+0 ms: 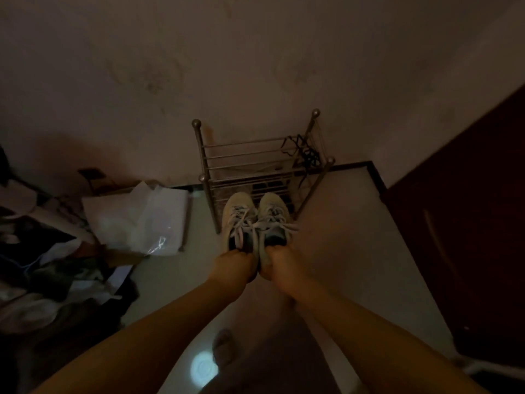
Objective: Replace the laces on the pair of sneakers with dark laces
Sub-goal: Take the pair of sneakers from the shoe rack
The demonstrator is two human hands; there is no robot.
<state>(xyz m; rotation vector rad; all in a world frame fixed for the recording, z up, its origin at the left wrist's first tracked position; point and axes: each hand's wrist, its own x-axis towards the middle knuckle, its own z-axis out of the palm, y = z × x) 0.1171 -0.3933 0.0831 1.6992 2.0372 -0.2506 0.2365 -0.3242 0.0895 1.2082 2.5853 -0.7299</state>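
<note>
Two pale sneakers with light laces are held side by side above the floor, toes pointing away. My left hand (237, 265) grips the heel of the left sneaker (238, 220). My right hand (279, 263) grips the heel of the right sneaker (274, 217). Dark laces (305, 153) lie in a loose tangle on the top right of a metal shoe rack (255, 166), just beyond the sneakers. The room is dim.
The shoe rack stands against the wall. A pile of white plastic and paper (136, 217) and mixed clutter (42, 265) fills the floor at the left. A dark wooden door (468, 223) is at the right. A foot (223, 346) shows on the pale floor below.
</note>
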